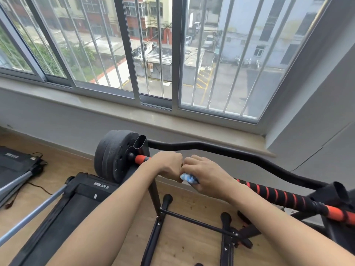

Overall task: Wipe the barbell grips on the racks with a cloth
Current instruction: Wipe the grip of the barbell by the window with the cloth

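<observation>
- So, at left centre the plates point(113, 158) cap the bar point(141, 159), which lies across the rack point(153, 194); no cloth touches this red end.
- Left hand point(167, 165), mid-frame: knuckles up, fingers curled over the bar, probably steadying it.
- Cloth point(189, 178), blue and white, is bunched against the bar just right of that hand.
- Right hand point(206, 175), touching the left: fingers wrapped round the cloth, pressing it on.
- Grip point(278, 194), striped, lower right: bare, likely unwiped. I judge wiping under way, with much left; which parts are already clean doesn't show.
</observation>
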`<control>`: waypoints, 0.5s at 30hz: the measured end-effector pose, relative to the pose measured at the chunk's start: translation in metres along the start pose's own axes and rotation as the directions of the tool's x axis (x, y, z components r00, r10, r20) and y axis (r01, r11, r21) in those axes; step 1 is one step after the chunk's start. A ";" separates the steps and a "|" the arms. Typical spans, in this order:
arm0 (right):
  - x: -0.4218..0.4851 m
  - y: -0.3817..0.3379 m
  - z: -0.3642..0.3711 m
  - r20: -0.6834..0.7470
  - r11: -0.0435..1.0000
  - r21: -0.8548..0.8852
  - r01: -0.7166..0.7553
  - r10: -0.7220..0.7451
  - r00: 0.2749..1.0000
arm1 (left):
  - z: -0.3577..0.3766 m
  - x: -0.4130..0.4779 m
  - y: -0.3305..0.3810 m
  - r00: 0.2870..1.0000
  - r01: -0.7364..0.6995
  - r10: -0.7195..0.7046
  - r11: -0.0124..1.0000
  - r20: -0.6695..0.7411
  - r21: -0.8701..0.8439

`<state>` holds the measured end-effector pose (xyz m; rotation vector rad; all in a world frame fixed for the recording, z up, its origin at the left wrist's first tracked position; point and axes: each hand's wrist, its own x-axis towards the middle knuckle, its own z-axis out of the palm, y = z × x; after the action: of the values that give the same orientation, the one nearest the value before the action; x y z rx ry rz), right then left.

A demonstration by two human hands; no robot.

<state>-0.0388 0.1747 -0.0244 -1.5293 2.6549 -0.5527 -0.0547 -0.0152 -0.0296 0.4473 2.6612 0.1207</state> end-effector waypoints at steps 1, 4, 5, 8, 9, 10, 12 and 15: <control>0.000 0.004 -0.005 -0.029 0.999 0.000 -0.042 0.042 0.999 | 0.003 -0.001 -0.002 0.999 -0.007 0.006 1.000 -0.041 -0.022; -0.003 0.032 -0.023 -0.195 0.953 0.178 -0.247 0.280 0.940 | 0.017 -0.005 -0.008 0.958 -0.064 0.052 0.997 -0.281 -0.033; -0.005 0.040 -0.027 -0.212 0.929 0.236 -0.285 0.336 0.918 | 0.024 -0.007 -0.008 0.922 -0.097 0.091 0.995 -0.377 0.005; -0.007 0.047 -0.023 -0.145 0.874 0.343 -0.345 0.413 0.899 | 0.049 -0.006 0.005 0.768 -0.085 0.199 0.974 -0.609 0.211; -0.006 0.043 -0.017 -0.098 0.853 0.367 -0.371 0.432 0.897 | 0.057 -0.006 0.013 0.737 -0.041 0.185 0.972 -0.651 0.229; -0.005 0.040 -0.012 -0.051 0.835 0.375 -0.404 0.454 0.890 | 0.064 -0.005 0.020 0.713 -0.002 0.152 0.977 -0.685 0.215; -0.005 0.034 0.000 0.018 0.810 0.347 -0.472 0.498 0.867 | 0.069 -0.004 0.027 0.686 0.035 0.094 0.986 -0.722 0.162; -0.006 0.030 0.007 0.004 0.797 0.333 -0.503 0.532 0.847 | 0.065 -0.001 0.026 0.706 0.051 0.081 0.985 -0.704 0.164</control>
<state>-0.0588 0.1909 -0.0416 -0.6542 2.6939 -0.9592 -0.0180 0.0094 -0.0834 0.5652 3.4611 0.0760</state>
